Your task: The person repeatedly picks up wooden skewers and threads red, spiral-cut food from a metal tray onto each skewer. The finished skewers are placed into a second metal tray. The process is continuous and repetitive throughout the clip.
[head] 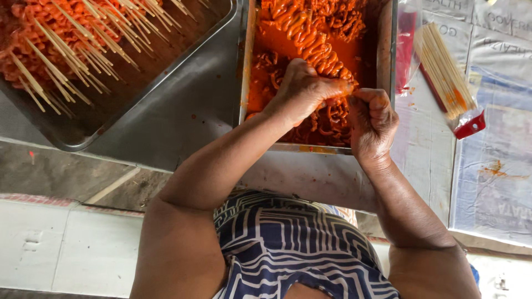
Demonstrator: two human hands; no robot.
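Centrally: left hand (302, 88) and right hand (372, 119), both closed, pinching orange marinated meat strips (310, 41) over rectangular steel tray (386, 50); bagged wooden skewers (443, 72) toward counter's right edge.

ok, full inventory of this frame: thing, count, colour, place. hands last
marinade tray: one, steel, top centre, holds orange-red sauced meat strips.
meat strips: too many to count, orange-red, in that tray.
skewer tray: one, steel, top left.
finished skewers: many, red meat on pale sticks, piled in the top-left tray.
bag of bare sticks: one, clear with red end, pale sticks, right of the marinade tray.
newspaper sheets: several, grey-white, sauce-stained, right side.
steel counter: one, grey, under the trays.
patterned garment: one, navy and white, bottom centre.
left hand: closed on meat over the tray.
right hand: fisted, pinching beside the left.
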